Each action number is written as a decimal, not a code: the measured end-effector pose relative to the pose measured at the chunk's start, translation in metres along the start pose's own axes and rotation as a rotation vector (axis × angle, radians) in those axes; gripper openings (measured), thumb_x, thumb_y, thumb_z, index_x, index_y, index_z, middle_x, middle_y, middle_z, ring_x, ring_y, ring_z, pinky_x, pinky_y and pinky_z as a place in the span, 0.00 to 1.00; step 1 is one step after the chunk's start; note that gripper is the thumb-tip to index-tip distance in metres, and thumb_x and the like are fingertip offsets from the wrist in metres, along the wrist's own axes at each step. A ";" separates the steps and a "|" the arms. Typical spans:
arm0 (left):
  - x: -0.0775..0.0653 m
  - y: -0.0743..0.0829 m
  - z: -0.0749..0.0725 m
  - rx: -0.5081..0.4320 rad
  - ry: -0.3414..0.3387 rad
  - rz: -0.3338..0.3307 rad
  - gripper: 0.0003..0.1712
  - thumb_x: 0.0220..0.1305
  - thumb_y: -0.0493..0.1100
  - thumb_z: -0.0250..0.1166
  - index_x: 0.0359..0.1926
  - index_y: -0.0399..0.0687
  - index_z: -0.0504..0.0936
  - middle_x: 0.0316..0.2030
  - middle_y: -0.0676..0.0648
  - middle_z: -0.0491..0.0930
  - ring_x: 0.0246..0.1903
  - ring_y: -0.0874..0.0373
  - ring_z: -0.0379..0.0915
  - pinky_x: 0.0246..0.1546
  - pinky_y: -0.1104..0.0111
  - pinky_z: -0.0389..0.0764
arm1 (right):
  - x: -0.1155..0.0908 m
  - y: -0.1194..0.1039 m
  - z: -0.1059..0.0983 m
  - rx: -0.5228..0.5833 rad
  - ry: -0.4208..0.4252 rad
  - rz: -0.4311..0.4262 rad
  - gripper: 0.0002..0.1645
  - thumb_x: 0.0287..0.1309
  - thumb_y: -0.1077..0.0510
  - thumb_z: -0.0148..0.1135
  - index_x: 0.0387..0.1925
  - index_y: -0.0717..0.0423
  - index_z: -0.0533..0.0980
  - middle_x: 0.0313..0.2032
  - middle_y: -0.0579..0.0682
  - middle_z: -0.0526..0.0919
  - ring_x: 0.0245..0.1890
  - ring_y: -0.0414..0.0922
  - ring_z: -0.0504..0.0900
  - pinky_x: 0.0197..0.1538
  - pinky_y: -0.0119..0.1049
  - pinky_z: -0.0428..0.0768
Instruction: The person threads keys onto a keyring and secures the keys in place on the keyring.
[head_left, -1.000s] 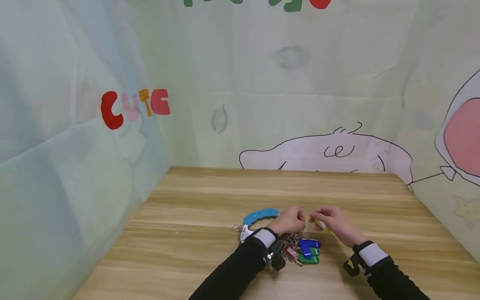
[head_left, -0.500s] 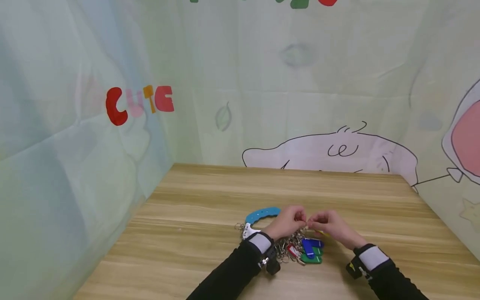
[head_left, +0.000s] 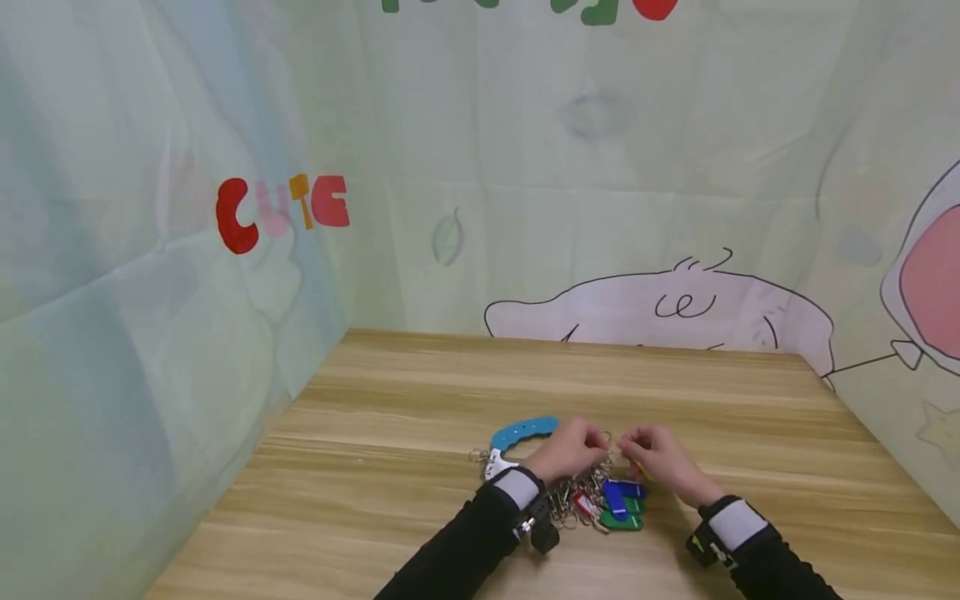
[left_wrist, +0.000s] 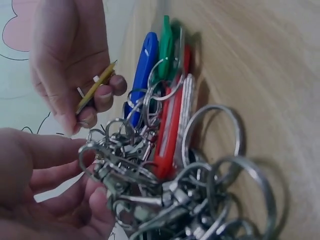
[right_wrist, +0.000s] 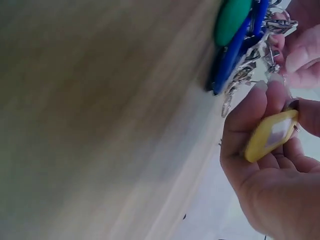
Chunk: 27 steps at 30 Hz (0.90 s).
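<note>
My left hand (head_left: 567,450) pinches part of a tangled bunch of metal clasps and split rings (left_wrist: 150,200) between thumb and fingers. Close by on the right, my right hand (head_left: 663,460) holds a yellow key tag (right_wrist: 272,136) with a pale label, its fingers curled about it. A small gap separates the two hands' fingertips in the head view. Below them on the table lie blue key tags (head_left: 617,498), green key tags (head_left: 622,522) and a red key tag (left_wrist: 170,135), next to the metal bunch. How the yellow tag's ring sits between the fingertips is unclear.
Behind my left wrist lies a curved blue band (head_left: 523,430) joined to a white toothed part (head_left: 497,462), with small metal rings (head_left: 477,456) at its left. The wooden table (head_left: 390,500) meets printed cloth walls (head_left: 420,167) at the back and left.
My right hand moved in to the left hand's fingertips, then drew slightly back to the right. The yellow tag stays in it. A thin metal ring now shows above the left fingertips.
</note>
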<state>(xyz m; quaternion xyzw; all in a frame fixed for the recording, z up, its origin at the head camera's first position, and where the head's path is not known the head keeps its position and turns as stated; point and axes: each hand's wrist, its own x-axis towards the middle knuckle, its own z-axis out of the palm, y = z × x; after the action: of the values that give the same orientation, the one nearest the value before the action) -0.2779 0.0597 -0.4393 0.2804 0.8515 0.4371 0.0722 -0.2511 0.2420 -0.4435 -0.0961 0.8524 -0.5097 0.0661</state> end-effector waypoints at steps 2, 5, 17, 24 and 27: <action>0.000 -0.001 0.001 -0.002 0.013 -0.013 0.05 0.59 0.34 0.63 0.32 0.36 0.84 0.24 0.51 0.79 0.23 0.70 0.66 0.27 0.80 0.70 | -0.001 -0.002 0.001 0.002 0.003 0.006 0.14 0.69 0.61 0.50 0.40 0.72 0.73 0.22 0.50 0.75 0.20 0.41 0.73 0.23 0.31 0.71; 0.001 -0.002 0.001 -0.020 0.048 -0.025 0.05 0.60 0.35 0.63 0.32 0.36 0.84 0.25 0.50 0.80 0.24 0.69 0.67 0.27 0.79 0.70 | -0.002 -0.004 0.002 0.001 -0.001 -0.010 0.13 0.68 0.60 0.52 0.40 0.71 0.73 0.23 0.51 0.75 0.21 0.41 0.73 0.24 0.31 0.71; 0.003 -0.003 0.001 -0.038 0.092 0.077 0.02 0.61 0.34 0.64 0.31 0.40 0.81 0.25 0.48 0.81 0.23 0.71 0.67 0.28 0.80 0.70 | -0.001 -0.006 -0.001 -0.045 -0.021 -0.039 0.17 0.65 0.52 0.58 0.42 0.65 0.78 0.40 0.57 0.85 0.38 0.40 0.79 0.40 0.31 0.75; 0.003 -0.003 0.001 -0.062 0.138 0.077 0.05 0.57 0.27 0.62 0.29 0.38 0.81 0.25 0.44 0.83 0.23 0.70 0.67 0.28 0.80 0.71 | 0.000 -0.005 -0.004 -0.044 -0.105 -0.081 0.18 0.65 0.51 0.58 0.43 0.63 0.80 0.41 0.56 0.85 0.43 0.42 0.80 0.49 0.38 0.71; 0.003 -0.003 0.001 -0.058 0.153 0.078 0.05 0.56 0.26 0.62 0.29 0.37 0.82 0.24 0.43 0.82 0.22 0.70 0.67 0.26 0.80 0.70 | 0.000 -0.005 -0.004 -0.038 -0.125 -0.088 0.17 0.65 0.51 0.58 0.43 0.63 0.79 0.43 0.57 0.85 0.43 0.41 0.80 0.49 0.38 0.71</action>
<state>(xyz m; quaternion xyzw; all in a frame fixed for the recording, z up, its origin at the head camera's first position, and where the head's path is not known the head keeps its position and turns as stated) -0.2816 0.0608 -0.4421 0.2767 0.8300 0.4843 -0.0020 -0.2517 0.2430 -0.4367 -0.1664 0.8511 -0.4888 0.0949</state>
